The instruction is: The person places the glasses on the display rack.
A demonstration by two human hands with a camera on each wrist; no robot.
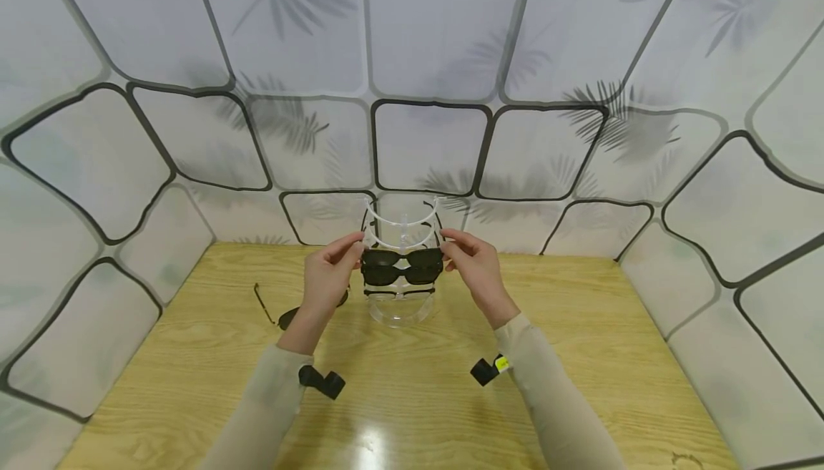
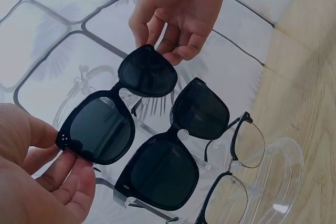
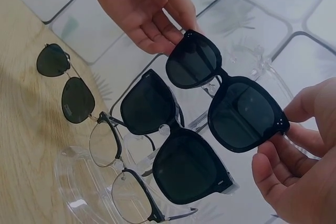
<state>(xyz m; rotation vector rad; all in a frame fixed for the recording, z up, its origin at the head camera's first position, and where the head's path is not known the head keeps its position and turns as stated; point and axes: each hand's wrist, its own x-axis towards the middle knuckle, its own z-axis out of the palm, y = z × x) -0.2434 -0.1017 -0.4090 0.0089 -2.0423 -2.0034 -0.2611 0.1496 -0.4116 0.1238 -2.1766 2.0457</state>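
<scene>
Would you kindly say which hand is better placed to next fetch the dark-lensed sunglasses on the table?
Probably the left hand, being nearer the tabletop sunglasses than the right hand; both pinch black-framed sunglasses.

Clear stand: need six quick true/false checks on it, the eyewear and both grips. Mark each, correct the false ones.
1. The left grip and right grip pinch opposite ends of the upper sunglasses. True.
2. The clear stand bears the lower sunglasses and the clear-lens glasses. True.
3. The clear-lens glasses sit above the lower sunglasses. False: they sit below.
4. The loose sunglasses lie on the table. True.
5. In the head view, the loose sunglasses are right of the clear stand. False: left.
6. The lower sunglasses have clear lenses. False: dark.
</scene>
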